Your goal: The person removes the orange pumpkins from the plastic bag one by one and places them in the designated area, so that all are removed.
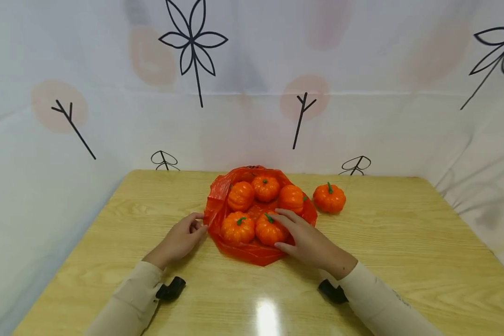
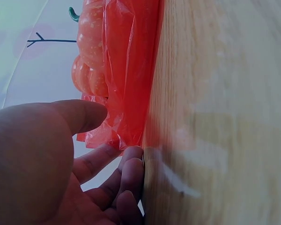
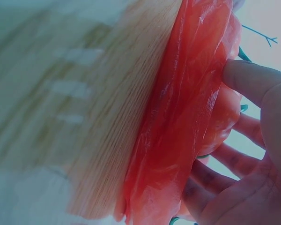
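A red plastic bag (image 1: 258,255) lies spread with its mouth up, its rim standing around several small orange pumpkins with green stems. At its left edge rests my left hand (image 1: 182,240), thumb and fingers loosely bent. The left wrist view shows the thumb (image 2: 86,115) apart from the fingers, fingertips right at the plastic. My right hand (image 1: 308,240) reaches over the bag's right rim to the front right pumpkin (image 1: 269,231). Its fingers are spread over that pumpkin's right side, with the thumb (image 3: 248,77) at the bag's rim in the right wrist view.
Another orange pumpkin (image 1: 329,199) sits on the wooden table (image 1: 395,242), just outside the bag at the back right. Behind the table hangs a pale cloth (image 1: 243,126) with plant drawings. Black pieces (image 1: 171,289) stick out by both sleeves.
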